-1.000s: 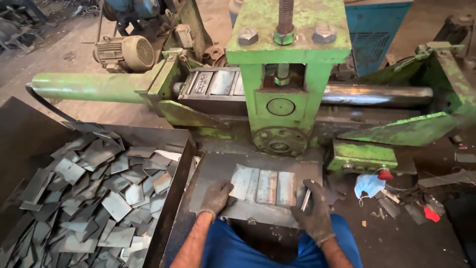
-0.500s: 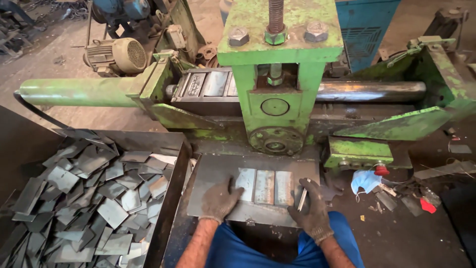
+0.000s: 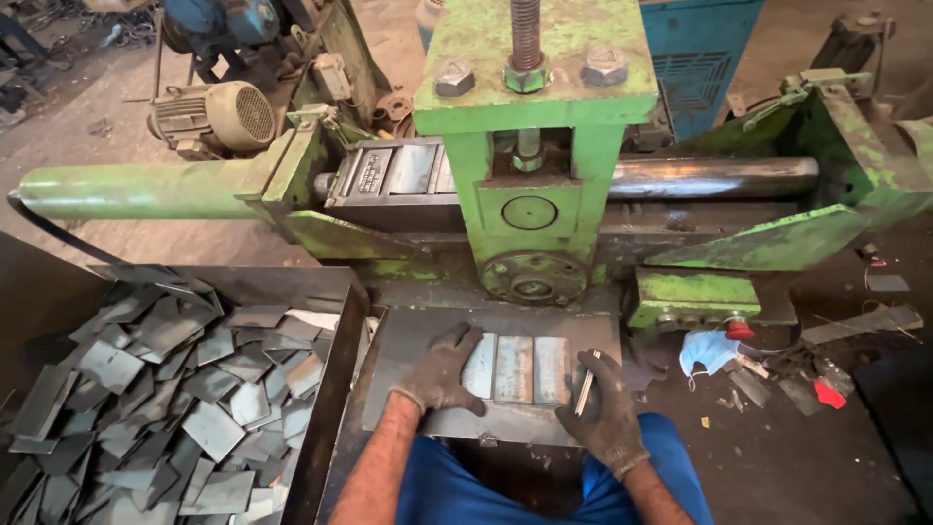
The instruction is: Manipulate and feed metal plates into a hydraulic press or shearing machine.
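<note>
Left hand: the gloved left hand (image 3: 442, 371) is lying fingers-down on the steel tray (image 3: 408, 335), spread flat and gripping nothing, its fingertips touching the left edge of the row of plates (image 3: 515, 368).
Right hand: the gloved right hand (image 3: 607, 413) is curling round a single thin plate (image 3: 585, 389), pinching it on edge between thumb and fingers, just right of the row.
Row of plates: three bright rectangular pieces are lying flat side by side in the middle of the tray, sitting between the two hands and touching one another.
Steel tray: it is sitting directly in front of the green press (image 3: 530, 146), just below the round flange, with the person's blue-clad knees tucked under its near edge.
Green press: it is standing upright behind the tray, a threaded rod rising through its top and a polished shaft (image 3: 714, 177) running off to its right.
Scrap bin: the bin (image 3: 326, 408) is standing just left of the tray, heaped with loose grey offcuts (image 3: 165, 399).
Motor: a cream electric motor (image 3: 209, 119) is sitting well back to the left of the press.
Floor bits: a blue face mask (image 3: 707, 350) is lying on the dirty floor right of the tray, near a red knob (image 3: 740, 330).
</note>
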